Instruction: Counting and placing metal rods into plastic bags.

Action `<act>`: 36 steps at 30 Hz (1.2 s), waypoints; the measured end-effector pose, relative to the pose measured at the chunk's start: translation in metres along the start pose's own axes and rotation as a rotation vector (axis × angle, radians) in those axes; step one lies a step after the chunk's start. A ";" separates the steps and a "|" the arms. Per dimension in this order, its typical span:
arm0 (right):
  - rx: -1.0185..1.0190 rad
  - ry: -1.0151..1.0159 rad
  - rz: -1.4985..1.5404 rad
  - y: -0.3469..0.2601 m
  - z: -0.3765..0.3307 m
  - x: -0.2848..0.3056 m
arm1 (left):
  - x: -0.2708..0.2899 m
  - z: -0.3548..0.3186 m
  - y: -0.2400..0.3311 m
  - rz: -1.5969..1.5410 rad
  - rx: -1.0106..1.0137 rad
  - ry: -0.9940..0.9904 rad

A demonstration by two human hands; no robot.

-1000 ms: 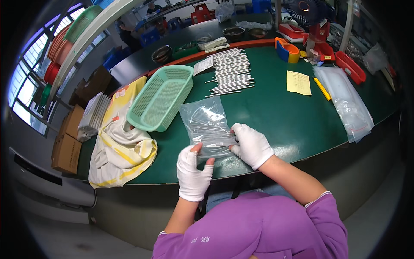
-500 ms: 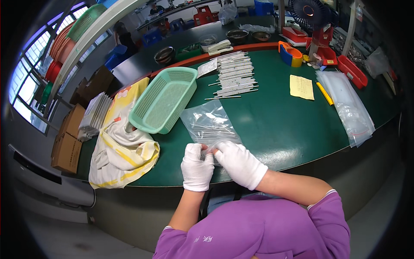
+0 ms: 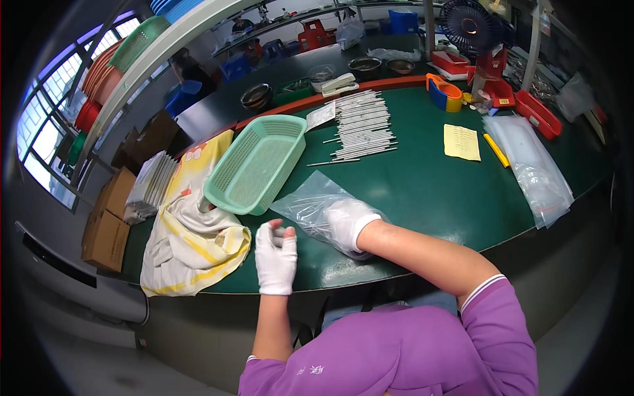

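Observation:
A clear plastic bag (image 3: 305,200) lies creased on the green table in front of me. My right hand (image 3: 349,223), in a white glove, is curled over the bag and grips it; the fingertips are hidden. The thin metal rods inside are mostly covered by that hand. Left of the bag, my left hand (image 3: 275,259) is raised near the table's front edge, apart from the bag. Its glove leaves the thumb and a fingertip bare, and the bent fingers stand apart with nothing between them. Beyond the bag, many thin metal rods (image 3: 363,125) lie in a stacked row.
A green mesh basket (image 3: 288,158) stands to the left, beside a yellow-and-white cloth (image 3: 198,247). A paper slip (image 3: 321,115) touches the rods. On the right are a yellow note (image 3: 461,142), a yellow cutter (image 3: 496,150), flat plastic bags (image 3: 531,165) and a red bin (image 3: 538,114).
My left hand has let go of the bag and moved left. The right hand has shifted over the bag, which is now turned and more creased, its rods mostly covered. The view has tilted slightly.

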State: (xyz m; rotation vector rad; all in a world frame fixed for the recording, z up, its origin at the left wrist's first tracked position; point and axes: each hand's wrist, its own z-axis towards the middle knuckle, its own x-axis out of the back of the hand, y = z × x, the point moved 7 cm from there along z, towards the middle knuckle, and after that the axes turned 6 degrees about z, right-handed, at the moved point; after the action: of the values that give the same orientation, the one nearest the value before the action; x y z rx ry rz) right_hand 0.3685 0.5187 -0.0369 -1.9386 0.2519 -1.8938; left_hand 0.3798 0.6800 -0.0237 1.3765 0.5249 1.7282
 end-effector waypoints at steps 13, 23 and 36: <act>0.169 0.055 -0.024 -0.015 -0.042 0.018 | -0.037 0.058 -0.043 0.007 0.142 -0.136; 0.136 0.007 0.057 0.005 -0.070 0.025 | -0.025 0.070 -0.044 0.177 0.162 0.014; 0.331 0.847 1.236 0.110 -0.110 0.092 | -0.041 0.079 -0.057 -0.166 0.018 -0.023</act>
State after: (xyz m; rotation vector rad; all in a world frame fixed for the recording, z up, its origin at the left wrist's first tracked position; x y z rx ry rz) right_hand 0.2827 0.3643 0.0000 -0.3688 1.0027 -1.5156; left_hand 0.4753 0.6647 -0.0660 1.3257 0.6253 1.5760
